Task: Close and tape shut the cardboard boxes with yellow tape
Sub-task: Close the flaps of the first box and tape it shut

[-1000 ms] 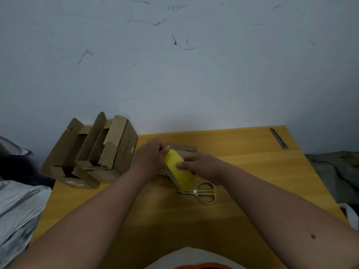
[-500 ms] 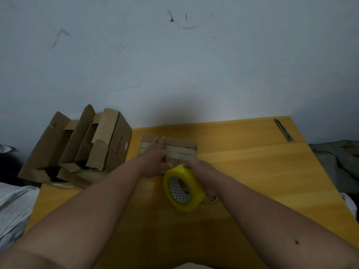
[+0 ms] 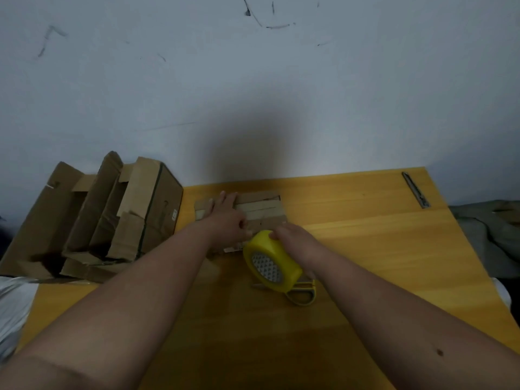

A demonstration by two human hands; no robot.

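A small closed cardboard box lies on the yellow wooden table, near the back edge at the centre. My left hand rests flat on its top with the fingers stretched out. My right hand grips a yellow tape roll just in front of the box, near its front edge. The roll is tilted so its patterned core faces me.
Yellow-handled scissors lie on the table under the roll, partly hidden. Open cardboard boxes stand in a stack at the left table edge. A grey metal ruler or knife lies at the far right corner. Cloth lies beyond both sides.
My right hand has pulled the tape roll toward me and turned its core to face me. My left hand has flattened onto the box top. The view has tilted downward slightly.
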